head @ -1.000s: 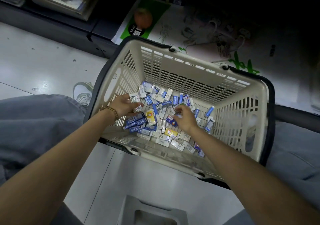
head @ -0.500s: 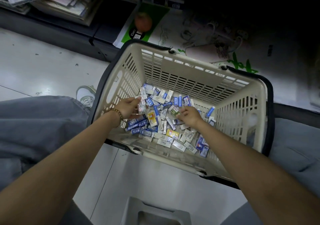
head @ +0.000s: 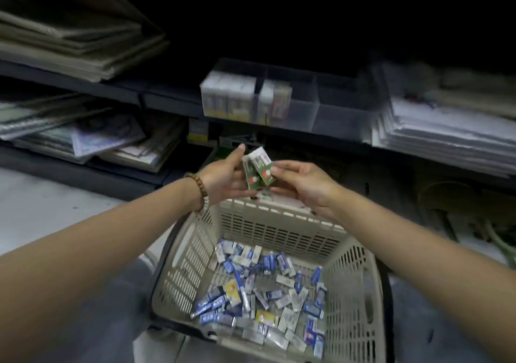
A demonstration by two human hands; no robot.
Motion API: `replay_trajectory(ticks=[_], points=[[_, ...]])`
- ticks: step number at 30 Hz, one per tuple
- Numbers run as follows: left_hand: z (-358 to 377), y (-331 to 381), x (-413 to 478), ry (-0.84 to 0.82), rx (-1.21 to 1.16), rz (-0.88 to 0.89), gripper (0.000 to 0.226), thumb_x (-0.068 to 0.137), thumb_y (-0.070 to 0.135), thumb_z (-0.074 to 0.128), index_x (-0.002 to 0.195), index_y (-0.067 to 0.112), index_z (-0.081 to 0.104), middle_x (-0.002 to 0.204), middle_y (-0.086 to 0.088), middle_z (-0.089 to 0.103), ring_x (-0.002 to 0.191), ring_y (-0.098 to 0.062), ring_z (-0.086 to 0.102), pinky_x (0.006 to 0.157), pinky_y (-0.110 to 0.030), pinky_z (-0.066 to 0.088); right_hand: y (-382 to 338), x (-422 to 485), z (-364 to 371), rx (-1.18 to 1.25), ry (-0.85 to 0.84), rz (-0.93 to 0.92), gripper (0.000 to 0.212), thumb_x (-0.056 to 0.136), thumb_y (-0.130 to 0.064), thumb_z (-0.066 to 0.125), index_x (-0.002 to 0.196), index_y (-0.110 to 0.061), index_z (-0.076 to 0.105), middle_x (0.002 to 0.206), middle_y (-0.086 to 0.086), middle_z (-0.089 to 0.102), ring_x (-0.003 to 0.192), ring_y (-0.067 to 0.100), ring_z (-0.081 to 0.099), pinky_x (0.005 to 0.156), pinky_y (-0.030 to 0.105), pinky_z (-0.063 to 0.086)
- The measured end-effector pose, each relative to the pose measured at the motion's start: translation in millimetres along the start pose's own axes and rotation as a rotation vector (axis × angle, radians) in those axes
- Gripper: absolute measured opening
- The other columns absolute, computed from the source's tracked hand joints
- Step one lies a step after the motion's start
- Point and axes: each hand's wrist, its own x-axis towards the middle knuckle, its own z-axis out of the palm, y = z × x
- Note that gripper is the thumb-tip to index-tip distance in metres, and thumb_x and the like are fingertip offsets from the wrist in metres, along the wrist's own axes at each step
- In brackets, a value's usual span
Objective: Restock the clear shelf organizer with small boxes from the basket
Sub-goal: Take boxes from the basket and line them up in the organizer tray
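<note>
Boxes: two green boxes (head: 258, 171) held side by side over the far rim of the basket (head: 360, 253), long axis roughly upright, tops tipped toward the shelf.
Left hand (head: 223, 178): fingers curled round the pair from the left.
Right hand (head: 304, 186): thumb and fingertips pinch the right-hand box.
Organizer (head: 296, 102): ahead of and above both hands. Its left slot is full and the next part-filled. The right ones look empty, but the view is blurred.
Nearer hand: about even, though the right sits under the open slots.
In the way: the organizer's front wall, with paper stacks (head: 446, 128) just beside it.
Basket contents: many loose blue-and-white boxes (head: 265, 287).

Two green boxes (head: 258, 172); one basket (head: 275, 227); dozens of loose small boxes (head: 261, 295); one clear organizer (head: 290, 102).
</note>
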Motion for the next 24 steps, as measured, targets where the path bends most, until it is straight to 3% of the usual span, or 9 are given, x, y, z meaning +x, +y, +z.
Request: replay_trajectory(ticks=[5,11,14,18,22,24], points=[[31.3,16.5,-14.0,-0.102,0.017,0.236,0.018,0.095,0.022,0.047,0.106,0.015,0.060,0.092,-0.005,0.066,0.073,-0.013,0.068,0.062,-0.024,0.058,-14.6,-30.3,0.0,-0.147,0.230,-0.283,0.021,0.083,-0.008,0.067,0.103,0.000,0.070,0.085,0.003,0.071,0.060,-0.005,0.063,0.054,0.008,0.047],[37.7,33.5,-19.4,0.055,0.307,0.438,0.032,0.088,0.049,0.049,0.097,0.024,0.067,0.090,-0.002,0.073,0.077,-0.017,0.071,0.062,-0.028,0.058,-29.7,-33.4,5.5,-0.198,0.244,-0.353,0.004,0.079,-0.015,0.074,0.080,-0.019,0.073,0.077,-0.004,0.073,0.067,0.001,0.066,0.061,0.014,0.051],[32.1,38.1,-19.9,-0.024,0.333,0.380,0.043,0.078,0.059,0.052,0.095,0.023,0.069,0.093,-0.003,0.073,0.084,-0.021,0.071,0.067,-0.031,0.058,-27.7,-31.8,7.8,-0.069,0.198,-0.288,0.004,0.081,-0.011,0.070,0.085,-0.014,0.071,0.080,0.002,0.073,0.065,0.005,0.067,0.059,0.015,0.052],[28.3,43.9,-18.1,-0.213,0.241,0.335,0.024,0.086,0.025,0.060,0.109,0.016,0.061,0.104,-0.005,0.071,0.094,-0.018,0.069,0.069,-0.023,0.056,-26.4,-28.8,7.2,0.195,0.152,-0.181,0.009,0.085,-0.009,0.065,0.093,-0.009,0.068,0.086,0.006,0.073,0.075,0.011,0.069,0.064,0.015,0.055],[25.9,47.3,-15.1,-0.177,0.269,0.411,0.026,0.085,0.020,0.062,0.108,0.011,0.055,0.094,-0.004,0.073,0.092,-0.015,0.068,0.075,-0.028,0.056,-30.9,-25.0,2.9,0.058,0.142,-0.215,0.019,0.087,-0.017,0.064,0.105,-0.013,0.067,0.095,0.006,0.072,0.078,0.014,0.066,0.060,0.018,0.052],[26.2,50.7,-14.9,-0.163,0.303,0.474,0.024,0.085,0.020,0.063,0.107,0.012,0.058,0.100,-0.003,0.070,0.096,-0.014,0.067,0.078,-0.031,0.056,-38.4,-23.8,0.3,-0.037,0.158,-0.289,0.022,0.089,-0.022,0.062,0.111,-0.019,0.065,0.102,0.004,0.071,0.076,0.011,0.064,0.055,0.018,0.049]])
